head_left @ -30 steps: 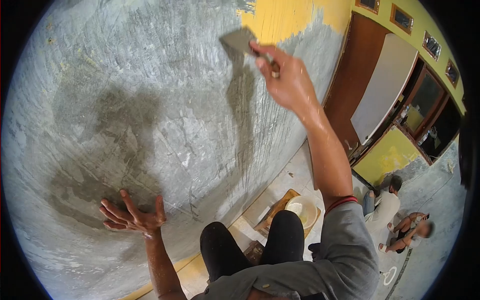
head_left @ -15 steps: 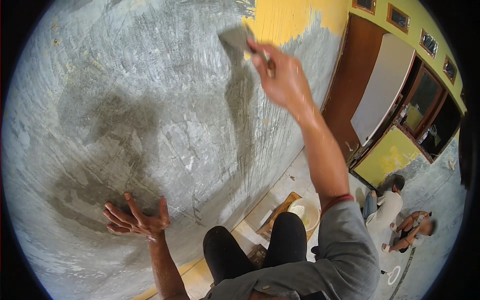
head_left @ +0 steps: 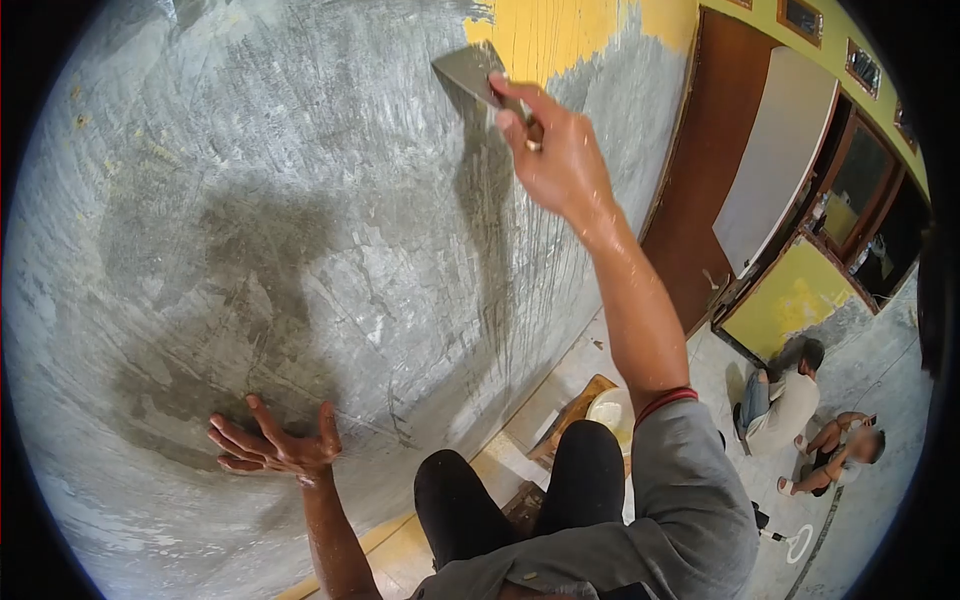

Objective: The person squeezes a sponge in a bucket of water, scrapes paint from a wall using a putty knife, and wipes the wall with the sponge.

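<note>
My right hand point(head_left: 555, 150) is closed round the handle of a putty knife point(head_left: 470, 75), raised against the wall. The wide metal blade lies at the lower edge of a yellow paint patch point(head_left: 545, 35). Below and around that patch the wall point(head_left: 390, 290) is bare grey, scratched and streaked, with thin drips running down. Low on the left, my left hand point(head_left: 285, 445) rests on the wall with its fingers spread, holding nothing. Dark shadows fall across the wall above it and under the blade.
A pale basin point(head_left: 610, 410) stands on a wooden stool point(head_left: 575, 405) beside my knees. One person point(head_left: 785, 405) sits on the floor at the right, and another person point(head_left: 840, 455) sits farther right. A brown door point(head_left: 715, 150) and a yellow-green wall section point(head_left: 790, 310) are behind them.
The putty knife has shifted slightly left along the yellow edge, still in my right hand. My left hand stays on the wall. The view has turned a little.
</note>
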{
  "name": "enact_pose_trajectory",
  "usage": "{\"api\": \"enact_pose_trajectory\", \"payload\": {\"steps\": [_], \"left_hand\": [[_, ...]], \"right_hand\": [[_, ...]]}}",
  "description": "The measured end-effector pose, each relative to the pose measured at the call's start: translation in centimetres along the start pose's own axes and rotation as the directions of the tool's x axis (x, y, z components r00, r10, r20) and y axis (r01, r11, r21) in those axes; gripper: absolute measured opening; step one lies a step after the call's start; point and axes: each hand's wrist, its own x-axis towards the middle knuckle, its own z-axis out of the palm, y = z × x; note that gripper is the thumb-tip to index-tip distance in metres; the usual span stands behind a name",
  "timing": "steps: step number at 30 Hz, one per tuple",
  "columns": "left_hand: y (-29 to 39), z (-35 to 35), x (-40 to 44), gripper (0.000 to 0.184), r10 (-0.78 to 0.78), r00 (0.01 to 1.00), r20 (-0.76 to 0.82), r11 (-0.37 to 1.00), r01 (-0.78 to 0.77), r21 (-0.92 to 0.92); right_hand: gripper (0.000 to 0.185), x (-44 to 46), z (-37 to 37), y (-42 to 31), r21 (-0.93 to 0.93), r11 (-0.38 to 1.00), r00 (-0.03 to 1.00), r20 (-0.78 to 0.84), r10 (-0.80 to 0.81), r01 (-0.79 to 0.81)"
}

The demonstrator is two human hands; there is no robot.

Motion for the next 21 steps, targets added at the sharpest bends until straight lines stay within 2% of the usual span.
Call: {"api": "enact_pose_trajectory", "payload": {"steps": [2,4,6,8,10,13,15,19,21], "left_hand": [[-0.1,0.1,0.0,0.096,-0.004,1.0,0.0,1.0,0.004,0.004],[0.0,0.2,0.3,0.096,-0.001,1.0,0.0,1.0,0.001,-0.003],[0.3,0.1,0.0,0.096,-0.017,1.0,-0.004,1.0,0.017,0.004],[0.2,0.1,0.3,0.096,-0.002,1.0,-0.016,1.0,0.002,0.002],[0.0,0.2,0.3,0.096,-0.011,1.0,-0.003,1.0,0.011,0.009],[0.2,0.1,0.4,0.095,-0.013,1.0,0.0,1.0,0.013,-0.001],[0.2,0.0,0.3,0.094,-0.017,1.0,-0.011,1.0,0.017,-0.007],[0.2,-0.2,0.0,0.094,-0.018,1.0,0.011,1.0,0.018,-0.02],[0.0,0.0,0.4,0.095,-0.017,1.0,0.014,1.0,0.017,-0.025]], "right_hand": [[0.033,-0.6,-0.2,0.9,-0.024,1.0,1.0,0.019,0.018,-0.018],[0.033,-3.6,0.9,3.5,0.003,1.0,0.997,0.072,-0.03,0.03],[0.033,-4.0,0.9,2.7,0.018,0.999,0.997,0.07,-0.043,0.042],[0.033,-3.4,0.2,1.6,-0.063,0.997,0.993,0.111,0.044,-0.037],[0.034,-3.6,0.7,3.0,-0.016,1.0,0.994,0.106,0.012,-0.01],[0.034,-4.3,1.2,3.5,-0.079,0.997,0.994,0.107,0.002,0.007],[0.034,-3.9,1.8,3.3,-0.014,0.998,0.996,0.064,-0.059,0.06],[0.035,-3.4,0.5,2.5,-0.039,0.998,0.996,0.081,-0.037,0.04],[0.036,-4.7,1.0,3.6,-0.002,0.994,0.991,0.078,-0.109,0.11]]}}
